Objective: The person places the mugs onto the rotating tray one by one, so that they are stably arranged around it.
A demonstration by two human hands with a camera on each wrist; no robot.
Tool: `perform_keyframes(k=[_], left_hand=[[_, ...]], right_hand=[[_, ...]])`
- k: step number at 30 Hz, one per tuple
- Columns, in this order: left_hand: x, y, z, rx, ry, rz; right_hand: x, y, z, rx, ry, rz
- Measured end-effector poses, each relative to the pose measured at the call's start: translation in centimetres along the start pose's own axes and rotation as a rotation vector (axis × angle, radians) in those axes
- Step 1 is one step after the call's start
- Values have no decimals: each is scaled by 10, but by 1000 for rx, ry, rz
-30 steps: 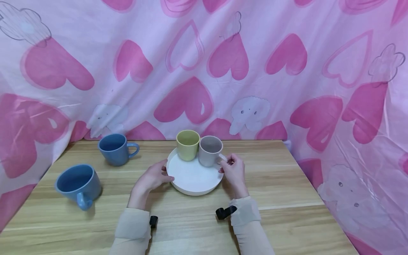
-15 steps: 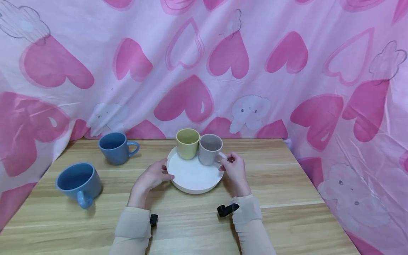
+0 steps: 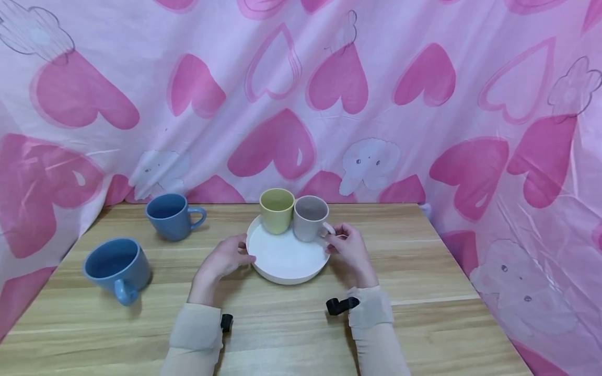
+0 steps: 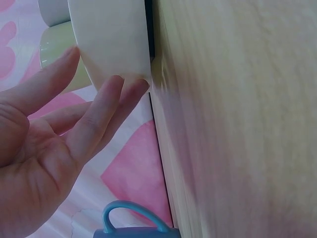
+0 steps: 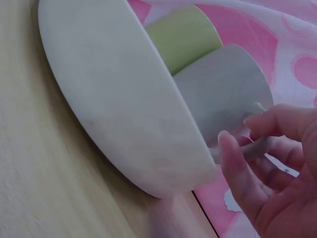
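Observation:
A shallow white round dish [image 3: 287, 261] with an upright wall sits on the wooden table. On its far side stand a yellow-green mug [image 3: 276, 211] and, to its right, a greyish-pink mug [image 3: 308, 219], both upright. My left hand [image 3: 224, 258] touches the dish's left side; in the left wrist view its thumb meets the rim and its fairly straight fingers [image 4: 101, 111] lie against the outer wall. At the dish's right, my right hand [image 3: 351, 251] holds the greyish-pink mug's handle [image 5: 255, 148] lightly between thumb and fingers.
Two blue mugs stand on the left of the table [image 3: 423, 324]: one farther back [image 3: 168, 219], handle to the right, and a nearer one [image 3: 117, 269], handle toward the front. A pink heart-patterned cloth [image 3: 273, 141] hangs behind the table and along its sides.
My right wrist has swung slightly to the right, with its fingers still at the greyish-pink mug's handle. The left hand, dish and mugs stay as they were; the view has tilted slightly.

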State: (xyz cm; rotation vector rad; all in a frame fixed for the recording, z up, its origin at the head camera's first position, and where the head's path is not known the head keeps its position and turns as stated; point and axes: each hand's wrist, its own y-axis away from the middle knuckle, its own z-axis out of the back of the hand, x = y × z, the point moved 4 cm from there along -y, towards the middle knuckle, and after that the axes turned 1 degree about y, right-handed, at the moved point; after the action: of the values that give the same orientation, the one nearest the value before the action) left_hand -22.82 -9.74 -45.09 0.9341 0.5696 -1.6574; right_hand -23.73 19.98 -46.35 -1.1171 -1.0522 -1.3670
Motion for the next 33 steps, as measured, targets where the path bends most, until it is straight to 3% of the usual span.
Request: perform_keyframes(k=[9,23,33], left_hand=[[-2,0,0,9,-13,10],[-2,3,3,6,-21,-3],[-1,1,3,29,-72,54]], right_hand=[[-7,-3,17,132,32,54],[-16,-9,21,-49,-70,24],[-34,-10,15,24,-79,-105]])
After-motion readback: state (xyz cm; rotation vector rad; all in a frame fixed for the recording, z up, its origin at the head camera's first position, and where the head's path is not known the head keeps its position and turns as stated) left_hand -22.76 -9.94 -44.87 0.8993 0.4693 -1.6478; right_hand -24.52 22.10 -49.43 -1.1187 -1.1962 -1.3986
